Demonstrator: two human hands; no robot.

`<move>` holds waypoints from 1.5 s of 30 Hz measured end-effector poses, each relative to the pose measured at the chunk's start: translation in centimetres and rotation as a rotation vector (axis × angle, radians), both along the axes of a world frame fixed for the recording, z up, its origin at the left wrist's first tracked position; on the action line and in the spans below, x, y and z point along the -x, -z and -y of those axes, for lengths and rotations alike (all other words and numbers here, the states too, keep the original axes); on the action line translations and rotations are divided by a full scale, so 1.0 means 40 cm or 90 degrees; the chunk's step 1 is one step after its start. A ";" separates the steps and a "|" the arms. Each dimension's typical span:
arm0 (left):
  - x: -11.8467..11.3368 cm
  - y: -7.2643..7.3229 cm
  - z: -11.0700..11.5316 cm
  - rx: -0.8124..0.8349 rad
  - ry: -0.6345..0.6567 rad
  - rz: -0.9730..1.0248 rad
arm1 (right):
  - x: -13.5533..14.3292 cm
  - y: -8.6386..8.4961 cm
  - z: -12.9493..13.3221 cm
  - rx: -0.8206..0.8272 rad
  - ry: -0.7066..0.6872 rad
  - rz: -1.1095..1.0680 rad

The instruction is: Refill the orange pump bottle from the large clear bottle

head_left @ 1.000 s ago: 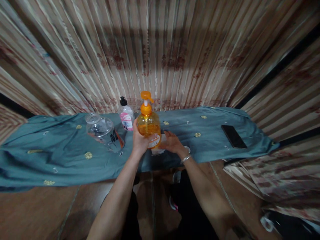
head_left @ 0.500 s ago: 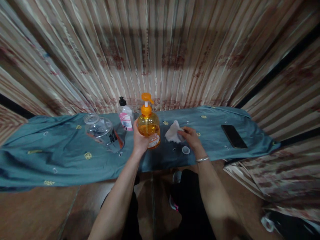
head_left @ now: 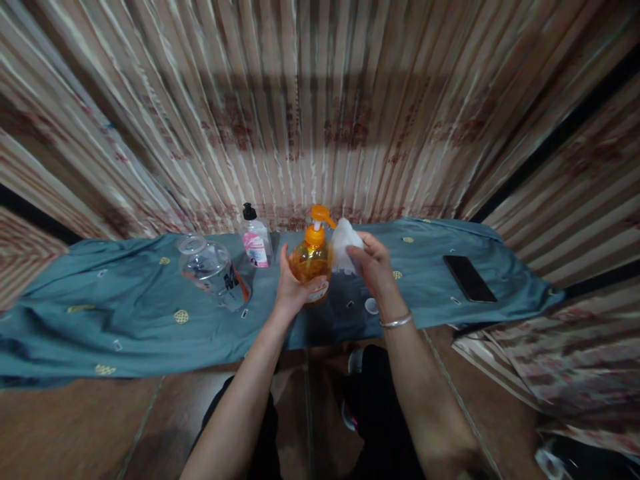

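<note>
An orange pump bottle point(head_left: 311, 261), part filled with amber liquid, is in the grip of my left hand point(head_left: 293, 288). It leans to the right, its pump head point(head_left: 320, 213) pointing that way. My right hand point(head_left: 373, 261) pinches a white tissue point(head_left: 346, 245) just right of the bottle, close to the pump's spout; whether the two touch I cannot tell. Below the right hand, a small white cap point(head_left: 371, 306) lies on the cloth, partly hidden by the wrist.
Left of the pump bottle stand a clear bottle with a pink label point(head_left: 257, 245) and a large clear jar point(head_left: 215, 270). A black phone point(head_left: 469, 279) lies to the right on the green cloth point(head_left: 145, 320). A pleated curtain point(head_left: 310, 113) hangs behind.
The tissue has come up off the cloth in my right hand, toward the pump. The pump bottle has shifted right and now tilts in my left hand.
</note>
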State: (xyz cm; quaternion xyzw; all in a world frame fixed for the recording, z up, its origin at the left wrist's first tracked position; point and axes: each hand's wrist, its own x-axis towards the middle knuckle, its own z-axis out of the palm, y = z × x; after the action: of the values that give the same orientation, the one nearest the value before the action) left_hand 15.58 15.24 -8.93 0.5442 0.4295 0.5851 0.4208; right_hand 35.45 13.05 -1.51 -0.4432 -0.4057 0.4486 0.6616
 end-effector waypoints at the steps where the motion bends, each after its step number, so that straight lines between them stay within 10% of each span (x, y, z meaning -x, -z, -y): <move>1: 0.005 -0.013 0.001 -0.008 0.000 0.002 | 0.008 -0.015 -0.004 -0.021 -0.012 0.037; 11: -0.019 -0.188 -0.060 -0.136 0.006 -0.035 | 0.070 -0.068 -0.002 -0.156 0.064 0.384; 23: -0.043 -0.188 -0.072 -0.125 0.002 0.018 | 0.147 -0.049 0.081 -0.242 0.198 0.655; 30: -0.033 -0.176 -0.082 -0.113 0.035 0.018 | 0.172 0.008 0.101 -0.256 0.203 0.567; 45: -0.037 -0.078 -0.030 -0.031 0.018 0.063 | 0.025 -0.172 -0.240 0.025 -0.359 0.261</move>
State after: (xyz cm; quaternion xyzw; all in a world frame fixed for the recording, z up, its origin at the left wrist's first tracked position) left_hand 17.07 16.45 -5.81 0.5305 0.3861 0.6158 0.4363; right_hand 34.44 22.64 5.36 -0.4069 -0.6279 0.5234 0.4077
